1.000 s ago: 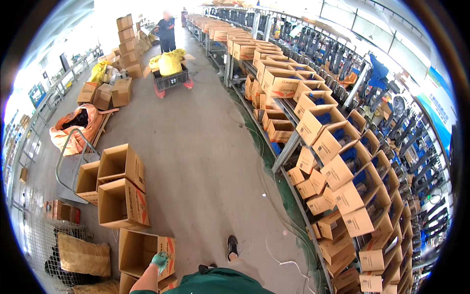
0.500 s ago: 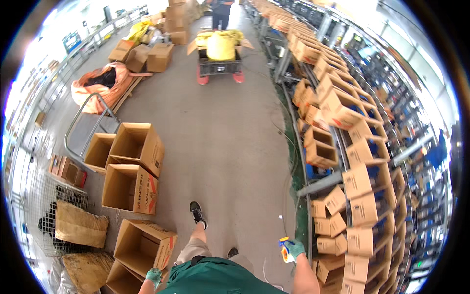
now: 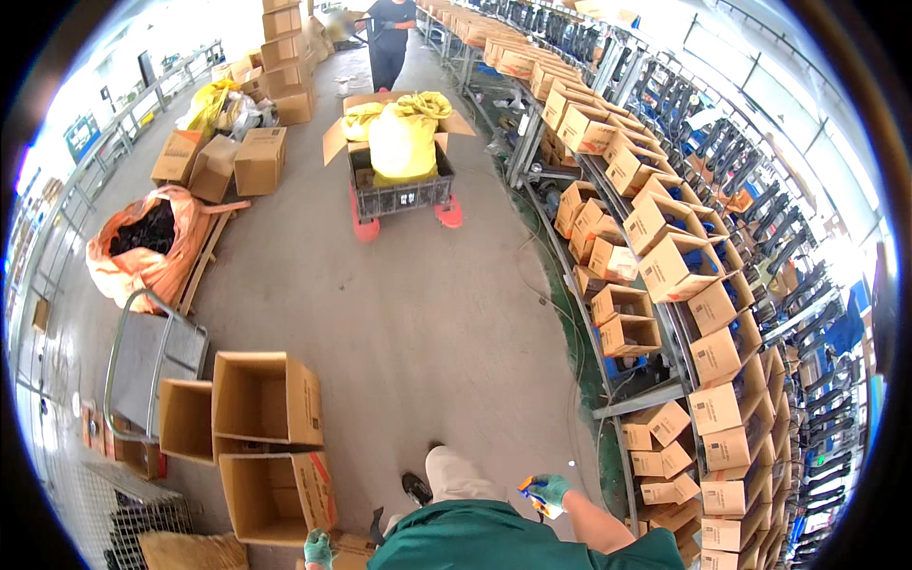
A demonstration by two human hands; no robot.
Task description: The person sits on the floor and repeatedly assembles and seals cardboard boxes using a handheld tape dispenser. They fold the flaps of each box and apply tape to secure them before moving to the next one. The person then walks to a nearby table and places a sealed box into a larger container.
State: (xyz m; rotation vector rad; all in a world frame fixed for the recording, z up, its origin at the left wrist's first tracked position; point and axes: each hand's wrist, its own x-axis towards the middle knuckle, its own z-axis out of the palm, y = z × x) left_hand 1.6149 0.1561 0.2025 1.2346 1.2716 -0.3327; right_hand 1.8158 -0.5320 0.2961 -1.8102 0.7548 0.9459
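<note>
I am walking along a warehouse aisle in a green top. My right hand (image 3: 549, 491), in a teal glove, is closed around a small orange and blue tool (image 3: 532, 496) held at my side, close to the shelf of open cardboard boxes (image 3: 665, 446). My left hand (image 3: 318, 548), also gloved, hangs at the bottom edge beside an open brown carton (image 3: 275, 494); whether it holds anything cannot be told. One leg and shoe (image 3: 418, 486) show below me.
Open cartons (image 3: 261, 399) and a grey platform trolley (image 3: 147, 356) stand to my left. An orange sack (image 3: 142, 247) lies further left. Ahead, a red cart with a black crate and yellow bags (image 3: 399, 152), with another person (image 3: 389, 38) beyond. Sloped racks of boxes (image 3: 655, 247) line the right.
I have moved forward along the aisle; the red cart and the racks are nearer. My right hand with the tool swung slightly inward, and the open cartons on the left slid back toward me.
</note>
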